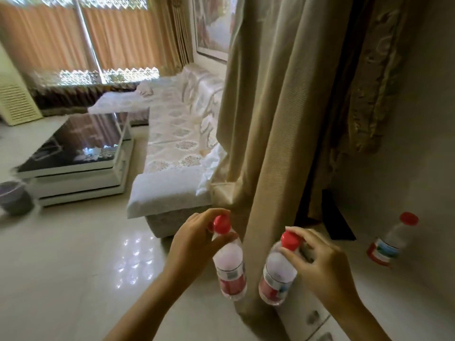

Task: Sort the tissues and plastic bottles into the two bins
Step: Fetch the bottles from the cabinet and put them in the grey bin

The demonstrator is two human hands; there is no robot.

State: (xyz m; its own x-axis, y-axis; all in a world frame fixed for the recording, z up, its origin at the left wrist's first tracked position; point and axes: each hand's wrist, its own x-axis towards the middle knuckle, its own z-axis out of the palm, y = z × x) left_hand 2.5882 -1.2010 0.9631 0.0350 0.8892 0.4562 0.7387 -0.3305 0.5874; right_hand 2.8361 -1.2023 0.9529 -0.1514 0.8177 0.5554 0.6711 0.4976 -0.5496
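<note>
While the left hand and right hand each pinch a red-capped bottle by its neck, a third bottle stands unsorted at right, no deposit evident.

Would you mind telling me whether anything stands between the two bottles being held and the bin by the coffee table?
Nothing visible does. The left hand and right hand each hold a red-capped bottle by the neck. The grey bin sits far left beside the coffee table, with open floor between. A second bin is not in view.
</note>
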